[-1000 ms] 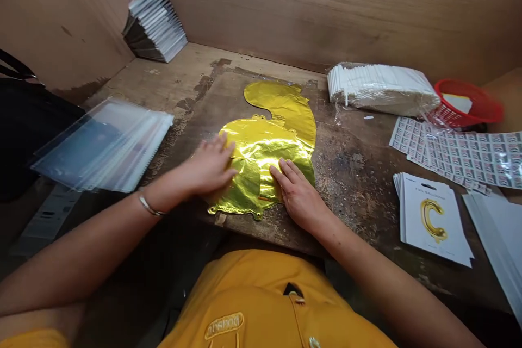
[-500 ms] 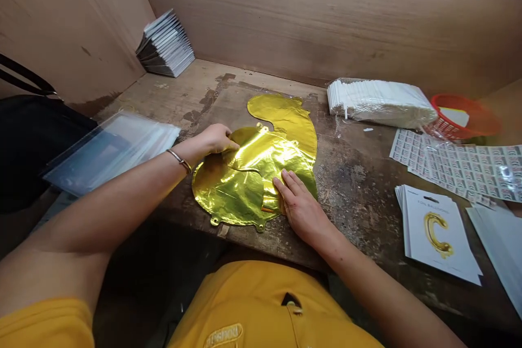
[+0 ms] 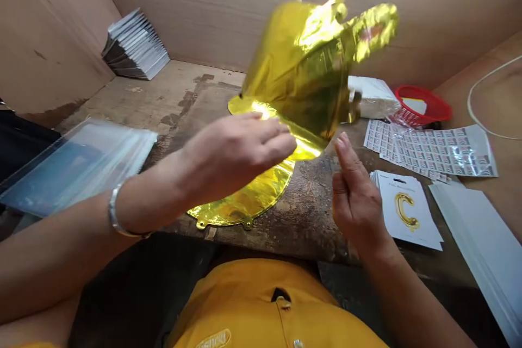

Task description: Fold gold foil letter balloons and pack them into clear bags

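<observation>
A flat gold foil balloon (image 3: 302, 65) is up in the air above the table, bent over and blurred, with tabs along its edge. My left hand (image 3: 255, 144) reaches across and is closed on its lower part; the fingertips are hidden behind the foil. Just right of the foil's lower edge, my right hand (image 3: 359, 196) is raised with a finger stretched out and others partly curled, and no foil shows in it. Another gold foil balloon (image 3: 236, 201) lies flat on the worn table beneath, partly covered by my left hand and the lifted one.
Clear plastic sleeves (image 3: 89, 157) lie at left, with a stack of folded cards (image 3: 138, 43) behind. At right are white packets (image 3: 373, 98), a red basket (image 3: 432, 111), sticker sheets (image 3: 432, 147), "C" balloon cards (image 3: 405, 209) and white sheets (image 3: 477, 228). Wooden panels (image 3: 204, 5) enclose the table.
The top gold foil balloon has been lifted off the table by my left hand and swung up to the right. My right hand has come off the foil and moved right.
</observation>
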The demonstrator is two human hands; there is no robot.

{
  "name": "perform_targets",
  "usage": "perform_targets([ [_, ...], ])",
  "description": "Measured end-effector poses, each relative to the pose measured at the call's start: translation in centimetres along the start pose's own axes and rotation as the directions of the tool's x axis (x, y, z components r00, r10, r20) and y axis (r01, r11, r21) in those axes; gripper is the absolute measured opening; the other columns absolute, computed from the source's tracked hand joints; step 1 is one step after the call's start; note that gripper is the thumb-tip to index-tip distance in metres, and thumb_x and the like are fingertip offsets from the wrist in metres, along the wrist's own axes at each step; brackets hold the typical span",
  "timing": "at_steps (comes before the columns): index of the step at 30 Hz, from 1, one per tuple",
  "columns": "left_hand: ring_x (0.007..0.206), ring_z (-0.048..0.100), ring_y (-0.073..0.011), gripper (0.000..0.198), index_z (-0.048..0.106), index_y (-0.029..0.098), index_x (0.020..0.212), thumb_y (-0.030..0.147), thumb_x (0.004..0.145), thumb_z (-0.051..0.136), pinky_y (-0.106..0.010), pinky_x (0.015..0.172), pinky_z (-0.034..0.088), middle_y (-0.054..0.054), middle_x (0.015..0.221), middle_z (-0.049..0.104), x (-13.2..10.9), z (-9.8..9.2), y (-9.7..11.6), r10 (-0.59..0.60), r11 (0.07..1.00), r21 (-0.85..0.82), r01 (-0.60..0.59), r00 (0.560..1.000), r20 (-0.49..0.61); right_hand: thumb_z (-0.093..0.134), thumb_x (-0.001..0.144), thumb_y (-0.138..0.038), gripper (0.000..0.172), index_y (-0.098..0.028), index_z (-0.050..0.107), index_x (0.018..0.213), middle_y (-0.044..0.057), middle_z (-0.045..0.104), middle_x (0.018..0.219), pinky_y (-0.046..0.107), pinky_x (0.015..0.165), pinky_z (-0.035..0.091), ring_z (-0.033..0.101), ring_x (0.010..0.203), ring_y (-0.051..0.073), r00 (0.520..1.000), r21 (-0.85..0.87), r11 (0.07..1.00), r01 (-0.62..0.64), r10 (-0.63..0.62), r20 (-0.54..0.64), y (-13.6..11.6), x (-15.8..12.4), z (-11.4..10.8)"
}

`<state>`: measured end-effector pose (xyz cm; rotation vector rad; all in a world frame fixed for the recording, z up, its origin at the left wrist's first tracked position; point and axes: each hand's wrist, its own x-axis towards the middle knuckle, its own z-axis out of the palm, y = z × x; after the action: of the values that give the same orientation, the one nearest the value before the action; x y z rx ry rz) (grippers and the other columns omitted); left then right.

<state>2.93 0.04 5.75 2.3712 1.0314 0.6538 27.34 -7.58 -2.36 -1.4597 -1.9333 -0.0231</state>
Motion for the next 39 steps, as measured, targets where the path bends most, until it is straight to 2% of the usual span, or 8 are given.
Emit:
perform_targets([
  [5,0.083,0.064,-0.0192,0.020,0.057,0.019,0.086,0.002,0.085,0.044,-0.047,0.107,0.038,-0.004,0.081,0.064,-0.8,6.1,-3.8,0.330,0.840,0.290,-0.458,0.857,0.395,0.032,0.099,-0.020,0.054,-0.022,0.029,0.153,0.010,0.039,0.154,0.051,0.117,0.034,0.035,0.142,0.026,0.979,-0.102,0.995,-0.012,0.032,0.200,0.5,-2.5,-0.1],
  [10,0.058,0.055,-0.0152,0.010,0.053,0.020,0.085,0.012,0.086,0.048,-0.051,0.105,0.037,0.003,0.063,0.057,-2.7,8.6,-6.5,0.288,0.874,0.218,-0.435,0.823,0.490,0.040,0.097,-0.025,0.045,-0.011,0.051,0.139,0.021,0.047,0.145,0.055,0.110,0.041,0.043,0.136,0.033,0.926,-0.223,0.975,-0.025,0.107,0.362,1.3,-3.7,-0.4],
  [14,0.059,0.055,-0.0152,0.010,0.054,0.021,0.085,0.015,0.088,0.047,-0.043,0.102,0.040,0.001,0.068,0.059,-3.9,7.7,-6.2,0.280,0.911,0.142,-0.387,0.835,0.474,0.057,0.092,-0.030,0.049,-0.015,0.052,0.137,0.016,0.051,0.143,0.050,0.113,0.039,0.040,0.137,0.030,0.925,-0.086,0.988,0.127,-0.087,0.371,1.7,-2.6,-0.6],
  [20,0.067,0.061,-0.0161,0.019,0.057,0.020,0.088,0.011,0.090,0.041,-0.042,0.108,0.039,-0.001,0.075,0.064,-6.3,7.6,-5.4,0.290,0.940,0.027,-0.340,0.839,0.460,0.061,0.087,-0.025,0.045,-0.019,0.059,0.131,0.010,0.058,0.138,0.048,0.111,0.041,0.045,0.135,0.026,0.742,0.268,0.934,0.237,-0.352,0.570,3.0,-1.6,3.1],
  [23,0.087,0.066,-0.0188,0.015,0.061,0.021,0.102,0.021,0.092,0.049,-0.045,0.114,0.031,-0.004,0.093,0.070,-7.3,7.4,-6.3,0.252,0.963,-0.029,-0.268,0.859,0.446,0.053,0.091,-0.022,0.028,-0.022,0.070,0.114,0.008,0.068,0.124,0.044,0.103,0.047,0.058,0.121,0.022,0.758,0.341,0.923,0.177,-0.349,0.551,3.6,-1.3,4.6],
  [28,0.135,0.041,-0.0323,0.084,0.045,0.022,0.140,0.054,0.070,0.077,-0.051,0.116,0.025,-0.014,0.144,0.049,-8.3,6.6,-9.4,0.071,0.997,-0.051,-0.058,0.944,0.323,0.051,0.093,-0.026,0.023,-0.019,0.073,0.095,0.007,0.075,0.099,0.032,0.084,0.053,0.067,0.094,0.020,0.824,0.333,0.943,0.011,-0.197,0.532,3.1,-0.3,5.0],
  [33,0.111,0.060,-0.0275,0.046,0.057,0.016,0.125,0.038,0.085,0.061,-0.044,0.100,0.044,-0.012,0.122,0.064,-7.9,8.2,-10.0,-0.196,0.973,-0.108,0.203,0.978,0.073,0.047,0.091,-0.031,0.028,-0.018,0.068,0.078,0.002,0.067,0.070,0.026,0.061,0.042,0.060,0.065,0.018,0.820,0.060,0.975,-0.215,0.146,0.554,2.2,2.5,6.2],
  [39,0.074,0.066,-0.0170,0.077,0.022,0.014,0.152,0.028,0.085,0.060,-0.029,0.071,0.049,-0.001,0.079,0.072,-6.8,9.8,-9.1,-0.511,0.839,-0.264,0.476,0.856,-0.081,0.047,0.089,-0.027,0.025,-0.020,0.061,0.069,0.004,0.063,0.065,0.028,0.056,0.030,0.053,0.060,0.018,0.814,-0.234,0.953,-0.192,0.288,0.505,1.8,4.9,8.5],
])
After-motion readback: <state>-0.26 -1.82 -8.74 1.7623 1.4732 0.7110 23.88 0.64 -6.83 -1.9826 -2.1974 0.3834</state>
